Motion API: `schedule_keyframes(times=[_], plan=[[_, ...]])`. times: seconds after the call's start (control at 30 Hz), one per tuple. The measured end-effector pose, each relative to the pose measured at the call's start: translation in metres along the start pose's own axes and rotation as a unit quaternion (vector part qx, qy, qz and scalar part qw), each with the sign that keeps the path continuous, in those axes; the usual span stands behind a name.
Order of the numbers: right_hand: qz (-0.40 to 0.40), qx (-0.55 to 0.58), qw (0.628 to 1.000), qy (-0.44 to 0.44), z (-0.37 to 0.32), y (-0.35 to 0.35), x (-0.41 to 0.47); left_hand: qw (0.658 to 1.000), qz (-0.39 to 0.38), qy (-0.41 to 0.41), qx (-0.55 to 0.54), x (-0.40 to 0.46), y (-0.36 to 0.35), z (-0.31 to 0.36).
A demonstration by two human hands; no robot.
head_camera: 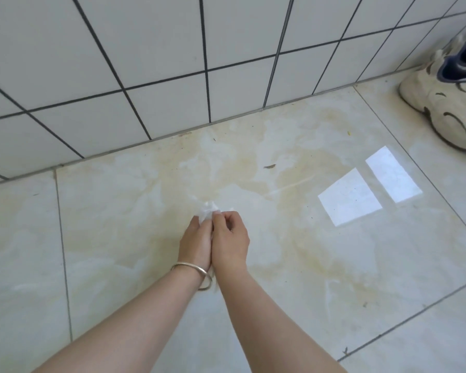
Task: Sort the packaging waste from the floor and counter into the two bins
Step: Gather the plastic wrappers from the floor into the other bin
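Both my hands meet over the glossy floor tiles in the middle of the head view. My left hand (pixel 195 242), with a metal bangle on its wrist, and my right hand (pixel 230 239) press together around a small crumpled white piece of packaging (pixel 207 210). Only its top pokes out above the fingertips; a thin strip shows below the wrists. The fingers of my right hand are curled over it. Neither bin is in view.
A white tiled wall (pixel 172 63) meets the floor just beyond my hands. A worn white and navy sneaker (pixel 447 95) lies at the right by the wall. Small bits of debris (pixel 269 166) dot the stained floor, and bright window reflections (pixel 369 187) sit to the right.
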State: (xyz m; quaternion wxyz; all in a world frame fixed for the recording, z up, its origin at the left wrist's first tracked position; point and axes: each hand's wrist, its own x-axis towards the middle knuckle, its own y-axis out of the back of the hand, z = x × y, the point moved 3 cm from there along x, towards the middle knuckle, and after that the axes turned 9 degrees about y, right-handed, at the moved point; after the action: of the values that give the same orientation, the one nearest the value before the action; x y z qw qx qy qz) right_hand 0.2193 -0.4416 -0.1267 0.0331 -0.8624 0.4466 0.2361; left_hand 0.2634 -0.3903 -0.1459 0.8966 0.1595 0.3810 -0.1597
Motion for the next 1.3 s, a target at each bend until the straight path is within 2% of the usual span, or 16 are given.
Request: schedule_keyframes(times=[0.17, 0.3, 0.43, 0.53, 0.73, 0.97, 1.2, 1.3], plan=[[-0.026, 0.021, 0.999, -0.001, -0.009, -0.017, -0.058, 0.996, -0.028, 0.015, -0.084, -0.035, 0.042, -0.02], [-0.06, 0.021, 0.998, 0.015, -0.007, -0.029, -0.097, 0.988, -0.017, 0.033, -0.151, -0.075, 0.072, -0.021], [-0.086, 0.024, 0.995, 0.04, -0.021, -0.049, -0.135, 0.991, 0.035, 0.038, -0.124, -0.1, 0.114, -0.02], [-0.105, 0.014, 0.992, 0.071, -0.035, -0.064, -0.167, 0.993, 0.061, 0.011, -0.102, -0.123, 0.148, -0.015], [-0.152, 0.016, 0.982, 0.111, -0.065, -0.094, -0.241, 0.976, 0.12, -0.016, -0.183, -0.176, 0.221, -0.013], [-0.215, -0.009, 0.965, 0.149, -0.106, -0.131, -0.341, 0.963, 0.131, -0.095, -0.216, -0.261, 0.307, -0.007], [-0.277, 0.022, 0.947, 0.162, -0.15, -0.174, -0.422, 0.938, 0.18, -0.175, -0.238, -0.326, 0.39, 0.014], [-0.313, 0.04, 0.938, 0.141, -0.154, -0.192, -0.442, 0.928, 0.221, -0.156, -0.256, -0.333, 0.418, 0.013]])
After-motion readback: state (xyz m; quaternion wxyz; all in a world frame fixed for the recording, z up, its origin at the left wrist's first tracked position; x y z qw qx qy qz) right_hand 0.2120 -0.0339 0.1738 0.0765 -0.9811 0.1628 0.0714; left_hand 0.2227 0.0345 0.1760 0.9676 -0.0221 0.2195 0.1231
